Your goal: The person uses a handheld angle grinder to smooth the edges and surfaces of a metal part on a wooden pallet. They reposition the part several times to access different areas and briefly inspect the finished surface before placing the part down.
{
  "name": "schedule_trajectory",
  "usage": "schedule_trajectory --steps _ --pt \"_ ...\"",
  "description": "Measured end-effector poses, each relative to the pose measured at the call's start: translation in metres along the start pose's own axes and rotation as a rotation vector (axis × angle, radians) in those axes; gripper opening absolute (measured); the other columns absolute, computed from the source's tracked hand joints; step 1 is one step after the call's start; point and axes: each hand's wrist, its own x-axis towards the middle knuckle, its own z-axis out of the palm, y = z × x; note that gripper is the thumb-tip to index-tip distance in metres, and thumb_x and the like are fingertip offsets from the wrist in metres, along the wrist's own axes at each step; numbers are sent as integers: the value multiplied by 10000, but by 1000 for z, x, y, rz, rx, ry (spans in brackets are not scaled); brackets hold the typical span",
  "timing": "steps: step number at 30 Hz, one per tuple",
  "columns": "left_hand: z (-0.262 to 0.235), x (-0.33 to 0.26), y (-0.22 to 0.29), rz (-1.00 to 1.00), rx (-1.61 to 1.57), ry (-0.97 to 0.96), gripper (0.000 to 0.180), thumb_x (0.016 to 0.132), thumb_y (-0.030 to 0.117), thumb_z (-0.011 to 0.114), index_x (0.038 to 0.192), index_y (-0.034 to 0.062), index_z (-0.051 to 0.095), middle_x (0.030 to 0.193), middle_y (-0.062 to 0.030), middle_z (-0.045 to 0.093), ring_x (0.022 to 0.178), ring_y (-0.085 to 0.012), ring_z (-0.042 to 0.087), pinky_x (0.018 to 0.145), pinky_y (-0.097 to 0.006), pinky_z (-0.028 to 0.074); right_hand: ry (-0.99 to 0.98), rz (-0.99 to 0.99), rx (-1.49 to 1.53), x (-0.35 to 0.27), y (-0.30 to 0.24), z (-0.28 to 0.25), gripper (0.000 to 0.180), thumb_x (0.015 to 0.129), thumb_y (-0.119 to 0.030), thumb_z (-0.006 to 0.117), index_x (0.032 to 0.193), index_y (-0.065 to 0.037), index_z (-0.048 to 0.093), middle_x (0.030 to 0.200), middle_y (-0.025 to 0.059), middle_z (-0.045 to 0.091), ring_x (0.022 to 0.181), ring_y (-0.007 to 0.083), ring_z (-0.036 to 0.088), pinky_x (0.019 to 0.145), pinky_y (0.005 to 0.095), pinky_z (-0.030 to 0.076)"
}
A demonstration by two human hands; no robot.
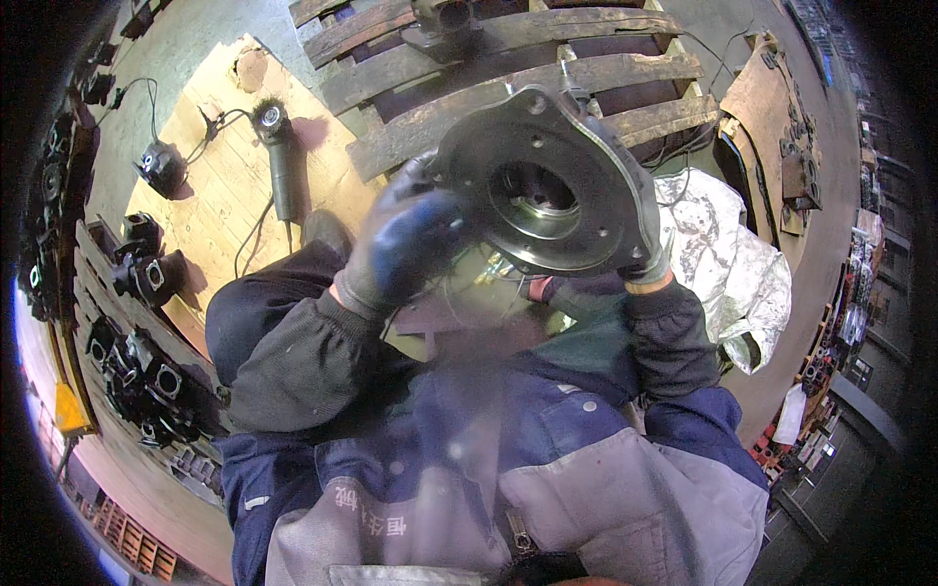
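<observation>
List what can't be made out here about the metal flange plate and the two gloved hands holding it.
- Left hand, head view: motion-blurred, so its grip on the metal flange plate is unclear.
- Right hand: mostly hidden behind the plate's rim; only a few fingers show.
- Plate's underside: turned away from the camera.
- Whatever lies on the lap below the plate: blurred and covered by the plate and sleeves.

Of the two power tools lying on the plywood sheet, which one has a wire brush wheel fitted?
The long angle grinder nearer the pallet, its round bristled wheel at the upper end. The other tool, near the sheet's left edge, is squat and dark, no brush visible.
</observation>
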Motion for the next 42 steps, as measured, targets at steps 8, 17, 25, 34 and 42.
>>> schedule_trajectory --steps 8,17,25,34,42 --pt "-22 -6 -24 91 -971 -70 373 1088 271 547 1347 9 609 1315 -138 657 1245 -262 608 1072 -408 505 -47 211 546 -11 8 49 481 1048 -206 626 1473 -7 518 1435 169 610 1301 258 606 1133 409 486" --pt "-20 -2 -28 364 464 349 524 956 210 767 1397 15 561 1237 -119 700 1032 -242 710 910 -386 584 -59 -151 344 17 14 112 554 968 -218 725 1437 -7 519 1378 191 625 1291 321 602 1128 432 477" --pt "-32 -11 5 208 689 204 518 891 195 799 1350 24 633 1230 -139 713 1082 -273 695 952 -366 551 -109 -193 316 35 -23 128 476 934 -110 723 1399 -68 634 1176 61 720 1064 129 625 914 327 549" --pt "-67 -61 34 236 68 414 583 841 242 830 1334 4 630 1193 -148 715 1056 -283 703 927 -364 560 35 258 29 66 33 9 426 1050 -252 657 1402 -23 586 1132 132 764 968 221 756 811 337 613" --pt "-64 -51 42 215 -75 474 644 797 284 858 1320 -13 628 1160 -156 716 1033 -292 711 904 -361 568 -132 392 -1045 37 208 -15 483 1014 -343 543 1415 -77 576 1361 209 639 1278 404 583 1102 498 442"
